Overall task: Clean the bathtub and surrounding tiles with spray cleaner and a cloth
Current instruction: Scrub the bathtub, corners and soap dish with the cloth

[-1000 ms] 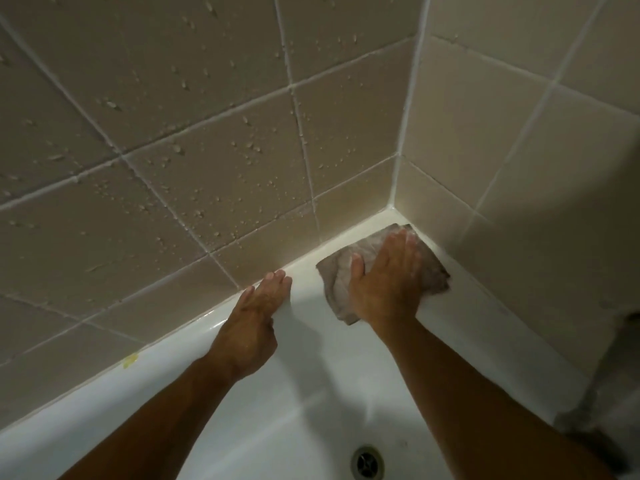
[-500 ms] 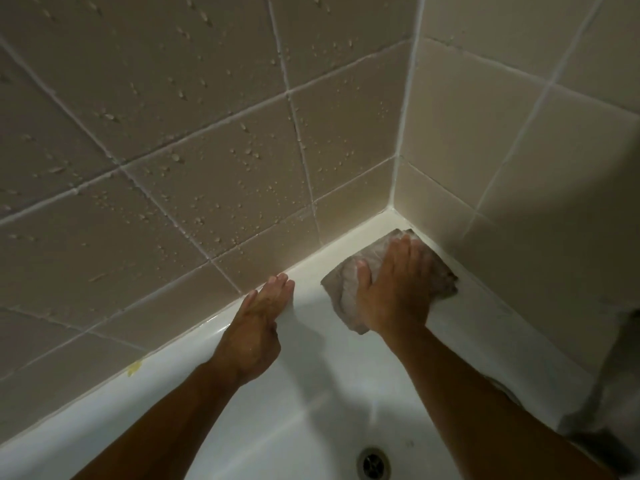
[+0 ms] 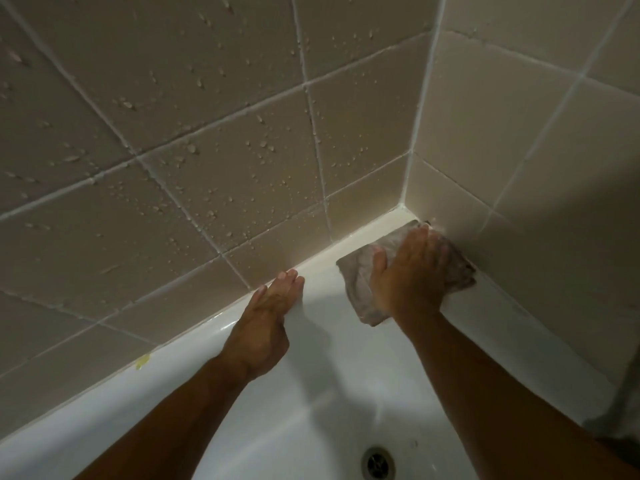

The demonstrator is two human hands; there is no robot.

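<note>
A greyish-brown cloth lies flat on the white bathtub rim in the far corner. My right hand presses on it with straight fingers pointing into the corner, covering most of it. My left hand rests flat on the tub's rim beside the wall, fingers straight, holding nothing. The beige tiles on the left wall carry many droplets; the tiles on the right wall look dry. No spray bottle is in view.
The tub's drain sits at the bottom centre. A small yellow mark lies on the seam between rim and wall at the left. Something dark and blurred shows at the lower right edge.
My right hand has slid the cloth a little further toward the corner and the right wall. My left hand has stayed on the rim.
</note>
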